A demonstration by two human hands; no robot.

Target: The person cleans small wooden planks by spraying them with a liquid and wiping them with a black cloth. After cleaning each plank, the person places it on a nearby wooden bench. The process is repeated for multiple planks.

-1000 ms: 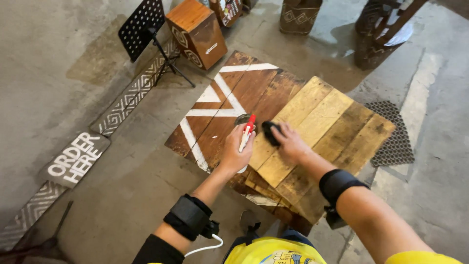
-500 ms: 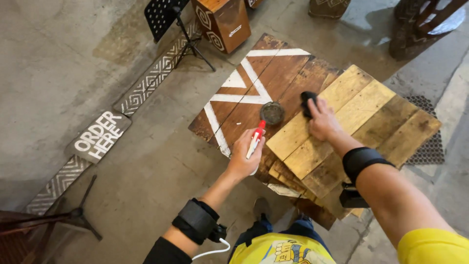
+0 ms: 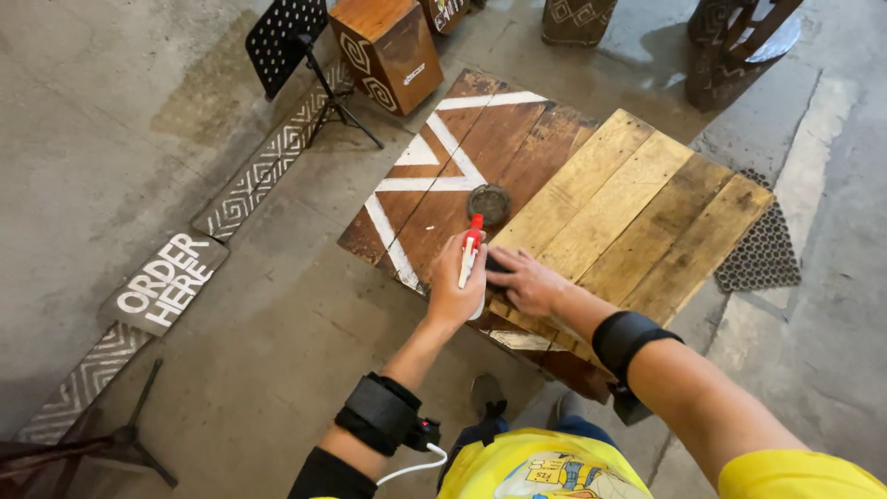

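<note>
holding a spray bottle [image 3: 470,251] upright in the left hand [image 3: 457,286], fingers wrapped tight round it, red nozzle at 12 o'clock pointing over the dark tabletop [image 3: 434,199]. right hand [image 3: 528,280] lies flat, palm down, on the near corner of the pale tabletop [image 3: 637,217], pressing a dark cloth [image 3: 496,265]; only a sliver of the cloth shows at 9 o'clock of the fingers, so whether they pinch it or just press it i cannot tell. bottle and cloth sit just beside each other at the seam between the two tops.

progress, judged: looks like a spray-and-wipe job mid-way. no wet sheen or wiped track reads clearly on either top, so done versus left is hard to call. hand works the near edge; far planks at 1 o'clock look untouched. round dark disc [image 3: 488,203] sits on the dark top at 12 o'clock of the bottle, apart from it.

surface: dark top is stained planks with white painted stripes; pale top is raw yellow planks, rough, seemingly stacked over other boards.

room: bare stained concrete floor [image 3: 120,139]. wooden box [image 3: 386,51] and black music stand [image 3: 296,46] at 11 o'clock. patterned board [image 3: 268,164] and a sign board [image 3: 164,282] on the floor at 9 o'clock. honeycomb mat [image 3: 762,254] at 3 o'clock. both forearms wear black bands.
</note>
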